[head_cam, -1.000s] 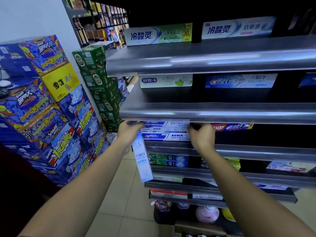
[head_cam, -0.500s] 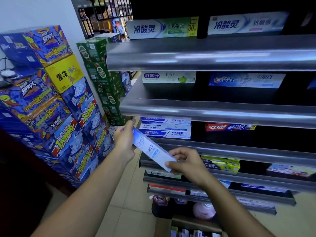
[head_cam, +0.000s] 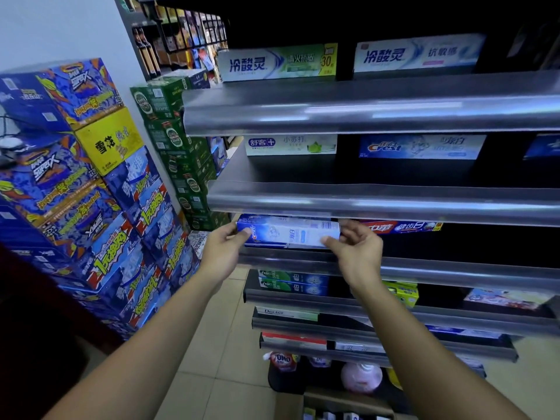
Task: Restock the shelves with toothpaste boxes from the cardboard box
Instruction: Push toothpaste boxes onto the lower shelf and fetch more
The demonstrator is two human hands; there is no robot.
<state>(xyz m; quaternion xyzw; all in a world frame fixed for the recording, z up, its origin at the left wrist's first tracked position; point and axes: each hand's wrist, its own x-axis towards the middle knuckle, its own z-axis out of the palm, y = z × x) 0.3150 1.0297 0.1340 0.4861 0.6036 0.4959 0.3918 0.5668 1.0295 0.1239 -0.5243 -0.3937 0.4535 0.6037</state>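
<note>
we are at the placing step. one crest box [head_cam: 288, 234] lies level between our hands at the left end of the third shelf [head_cam: 454, 272], just above its front edge and under the front edge of the second shelf [head_cam: 378, 204]. our left hand [head_cam: 222, 248] pinches the box's left end, thumb on the front face. our right hand [head_cam: 356, 248] pinches the right end the same way.

next, we judge, the box must go straight back over the edge, kept level to clear the shelf above, and settle on the blue boxes [head_cam: 260, 218] whose top strip shows behind it. how many lie there we cannot tell.

counted:
- one box in hand
- one red box [head_cam: 403, 227] just right of it, on the same shelf
- two white boxes [head_cam: 278, 62] on the top shelf [head_cam: 363, 113]
- two whole boxes and a cut-off third on the second shelf
- two green-and-blue boxes [head_cam: 292, 281] stacked on the shelf below

one cardboard box [head_cam: 333, 400] sits on the floor beneath the shelves, with a few packs showing inside.
</note>
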